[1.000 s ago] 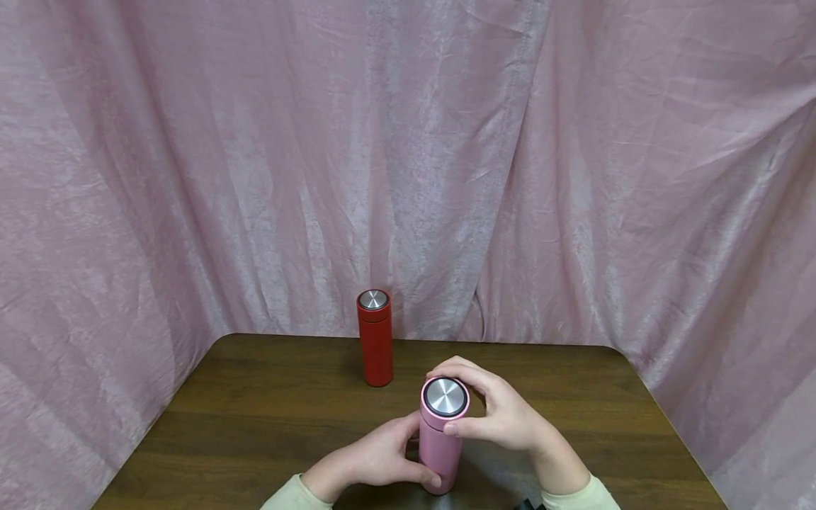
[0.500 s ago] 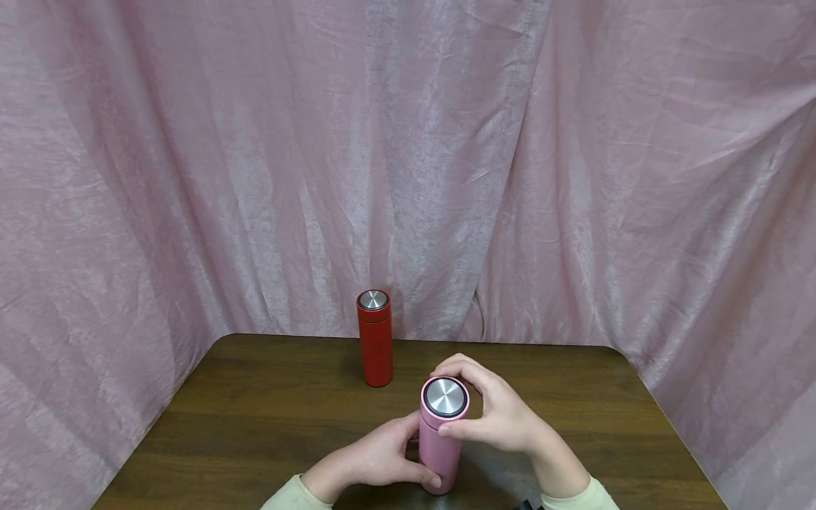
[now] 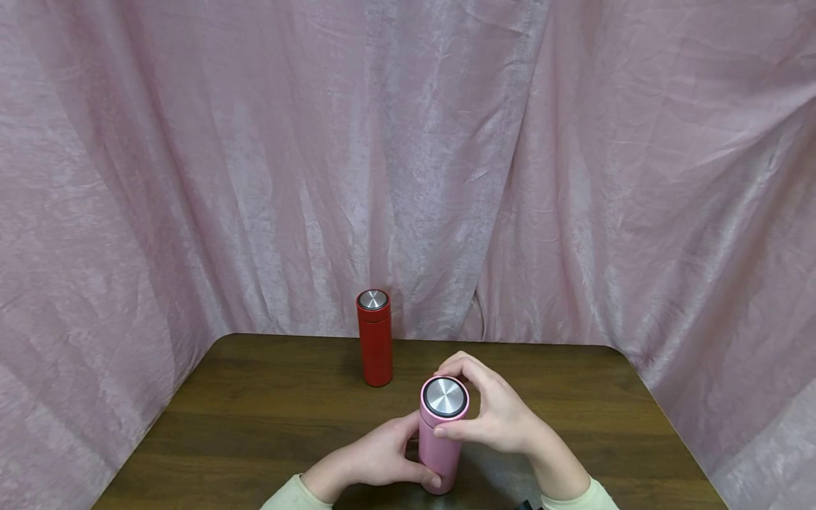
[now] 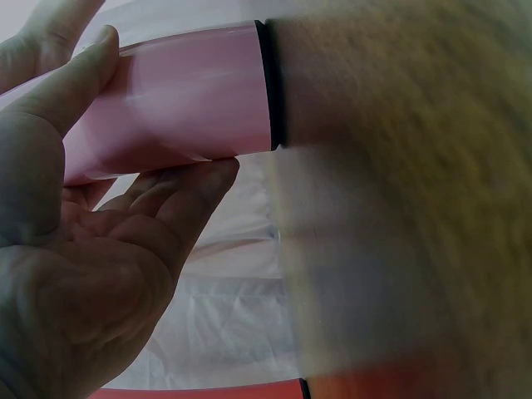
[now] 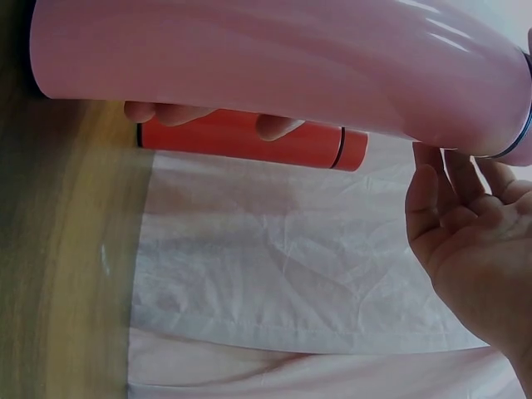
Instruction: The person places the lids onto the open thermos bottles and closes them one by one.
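Observation:
A pink thermos flask (image 3: pixel 440 453) stands upright near the table's front, its lid with a shiny metal disc (image 3: pixel 445 397) on top. My left hand (image 3: pixel 385 453) grips the lower body from the left, thumb across the front; in the left wrist view the fingers (image 4: pixel 195 195) curl under the pink wall near the black base ring (image 4: pixel 270 83). My right hand (image 3: pixel 503 414) holds the lid from the right, thumb on the front by the seam and fingers round the back. The right wrist view shows this hand (image 5: pixel 482 224) at the lid end.
A red thermos flask (image 3: pixel 376 350) with the same metal-topped lid stands upright farther back, left of the pink one. The brown wooden table (image 3: pixel 255 411) ends at a pink curtain (image 3: pixel 319 177). A small black object (image 3: pixel 525 505) shows by the right sleeve.
My right thumb and fingers have shifted slightly round the lid, the thumb moving left across the front and the fingertips drawing back right. The left hand and both flasks stay in place.

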`<state>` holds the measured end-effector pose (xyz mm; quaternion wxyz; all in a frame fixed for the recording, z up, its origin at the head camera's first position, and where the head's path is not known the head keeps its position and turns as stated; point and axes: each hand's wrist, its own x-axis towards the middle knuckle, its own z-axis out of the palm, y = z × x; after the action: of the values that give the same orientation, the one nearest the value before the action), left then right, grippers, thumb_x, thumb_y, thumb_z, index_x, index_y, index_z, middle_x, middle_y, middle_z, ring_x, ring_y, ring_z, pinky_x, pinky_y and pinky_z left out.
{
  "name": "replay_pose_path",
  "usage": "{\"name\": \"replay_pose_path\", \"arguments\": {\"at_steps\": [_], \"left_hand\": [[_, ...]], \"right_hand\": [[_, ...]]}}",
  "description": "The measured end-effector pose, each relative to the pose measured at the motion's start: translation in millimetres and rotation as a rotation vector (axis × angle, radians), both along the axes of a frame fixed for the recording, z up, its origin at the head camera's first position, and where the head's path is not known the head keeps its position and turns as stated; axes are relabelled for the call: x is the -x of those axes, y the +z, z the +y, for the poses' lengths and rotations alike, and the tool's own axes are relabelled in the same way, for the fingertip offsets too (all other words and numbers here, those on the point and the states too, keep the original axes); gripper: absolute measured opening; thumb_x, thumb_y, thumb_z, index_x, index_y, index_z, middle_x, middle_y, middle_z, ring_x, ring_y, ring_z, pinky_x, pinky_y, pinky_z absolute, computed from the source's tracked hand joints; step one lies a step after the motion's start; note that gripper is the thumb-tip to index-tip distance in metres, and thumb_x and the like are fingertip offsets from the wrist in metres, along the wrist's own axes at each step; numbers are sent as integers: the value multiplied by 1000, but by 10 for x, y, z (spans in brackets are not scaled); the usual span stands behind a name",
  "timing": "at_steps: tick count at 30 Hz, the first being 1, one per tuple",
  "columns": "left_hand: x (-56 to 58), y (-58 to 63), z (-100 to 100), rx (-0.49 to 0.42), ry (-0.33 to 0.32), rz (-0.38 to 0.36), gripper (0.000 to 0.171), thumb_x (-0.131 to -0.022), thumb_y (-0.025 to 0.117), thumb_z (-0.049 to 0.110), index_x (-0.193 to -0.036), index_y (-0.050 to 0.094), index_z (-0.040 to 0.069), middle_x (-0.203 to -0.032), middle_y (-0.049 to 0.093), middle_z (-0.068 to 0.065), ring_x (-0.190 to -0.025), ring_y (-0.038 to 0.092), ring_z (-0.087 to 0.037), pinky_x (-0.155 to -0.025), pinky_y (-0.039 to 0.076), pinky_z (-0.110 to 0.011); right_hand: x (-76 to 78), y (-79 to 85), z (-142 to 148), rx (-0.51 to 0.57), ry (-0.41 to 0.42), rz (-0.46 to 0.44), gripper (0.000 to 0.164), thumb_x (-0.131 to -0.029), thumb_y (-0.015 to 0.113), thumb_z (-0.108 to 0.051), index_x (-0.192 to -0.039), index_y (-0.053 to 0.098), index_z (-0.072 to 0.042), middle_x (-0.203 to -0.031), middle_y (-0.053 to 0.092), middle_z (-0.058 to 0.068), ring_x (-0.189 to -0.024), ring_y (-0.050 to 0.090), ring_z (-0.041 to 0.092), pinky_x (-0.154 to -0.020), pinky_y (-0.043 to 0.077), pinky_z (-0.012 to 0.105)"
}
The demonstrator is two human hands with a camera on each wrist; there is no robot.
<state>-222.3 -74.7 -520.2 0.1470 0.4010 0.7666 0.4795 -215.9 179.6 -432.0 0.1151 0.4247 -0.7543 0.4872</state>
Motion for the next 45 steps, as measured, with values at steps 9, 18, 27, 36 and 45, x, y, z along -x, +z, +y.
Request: {"name": "replay_pose_path", "arguments": {"at_steps": [9,18,27,36,45], "left_hand": [[4,-11,8,-16,-14,-3,70,-90,96,29,-149,58,29,-133,74,14,-127,67,-6,-110,54,-29],[4,-4,7,-13,-12,2,73,-90,96,30,-151,56,28,-134,73,13,-126,67,-5,-110,54,-29],[-5,-2,7,-11,-18,-2,70,-91,95,28,-150,57,27,-133,73,14,-125,67,-5,-109,55,-29],[-9,17,9,-13,-13,-30,65,-90,96,27,-144,61,28,-133,73,13,-126,67,-6,-109,55,-30],[-23,15,5,6,5,-35,62,-90,96,29,-142,62,28,-130,73,14,-125,67,-6,-108,55,-29]], "right_hand": [[-40,25,-31,-12,-42,-5,57,-81,103,-26,-123,66,-21,-123,68,-4,-113,67,17,-90,57,30],[-88,42,-49,-39,-101,6,59,-79,104,-29,-122,63,-22,-123,66,-6,-109,67,15,-89,57,29],[-82,25,-39,-52,-74,-36,66,-80,104,-28,-128,60,-20,-124,65,-6,-110,67,15,-94,56,29],[41,-39,59,-33,182,-83,79,-92,90,-15,-161,52,-10,-151,60,7,-133,63,23,-116,49,37],[122,-78,85,34,325,-121,71,-96,79,-6,-161,52,-2,-151,57,21,-139,58,28,-116,50,37]]}}
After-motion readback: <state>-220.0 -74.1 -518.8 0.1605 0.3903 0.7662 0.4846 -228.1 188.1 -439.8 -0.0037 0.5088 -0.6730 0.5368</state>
